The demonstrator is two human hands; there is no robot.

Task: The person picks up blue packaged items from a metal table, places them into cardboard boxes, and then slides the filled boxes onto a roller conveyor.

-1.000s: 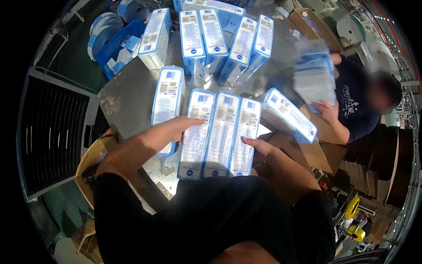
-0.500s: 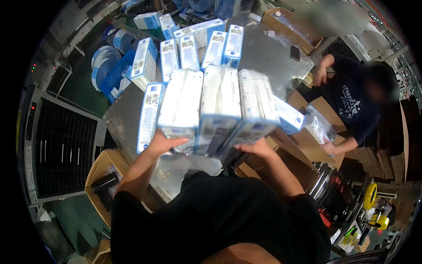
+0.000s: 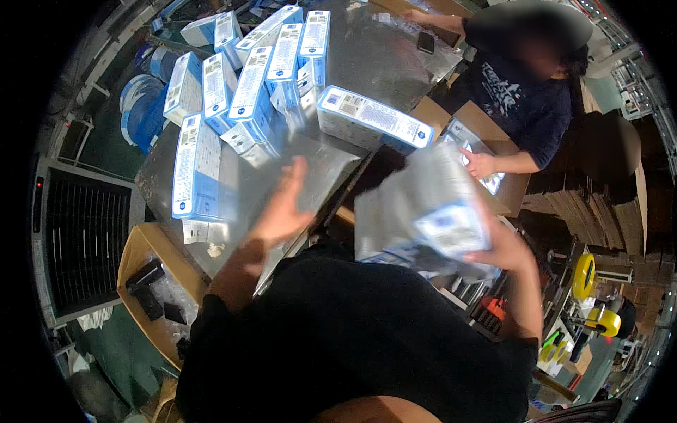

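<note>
I'm seeing my R hand (image 3: pixel 505 247) gripping a motion-blurred bundle of wht/blue boxes (image 3: pixel 417 211), ctr-right of frame, past the table edge. My L hand (image 3: pixel 283 211) is hanging spread and empty, approx ctr. Progress, my read: one bundle's off the metal table (image 3: pixel 361 60); more printed cartons (image 3: pixel 195 166) are remaining there, upper L to upper ctr. Labels: cartons are showing blue badges + fine print, illegible; co-worker's dark shirt (image 3: pixel 530 127) is bearing wht lettering.
</note>
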